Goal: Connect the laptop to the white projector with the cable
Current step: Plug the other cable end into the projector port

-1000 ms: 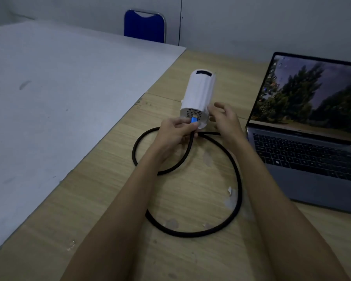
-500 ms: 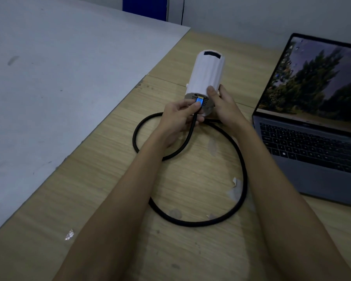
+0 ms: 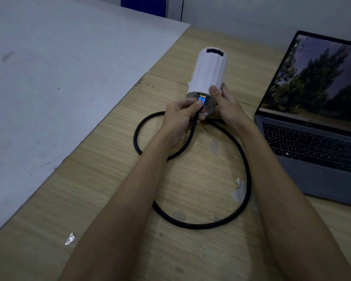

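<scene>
Now my right hand [image 3: 224, 104] has clamped the white projector [image 3: 208, 73]; left hand [image 3: 180, 116] pinches the cable [image 3: 245, 169] plug [image 3: 201, 101] against its near end.

Two bare forearms and hands, viewed from above.
No sleeve, glove, ring or watch is worn on the left hand [image 3: 179, 116] or right hand [image 3: 227, 107]; nails are cut short.

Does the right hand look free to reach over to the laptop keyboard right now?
Probably not at once: the right hand is gripping the white projector, steadying it while the left hand pushes in the blue plug. The laptop keyboard itself lies close by, uncovered.
</scene>
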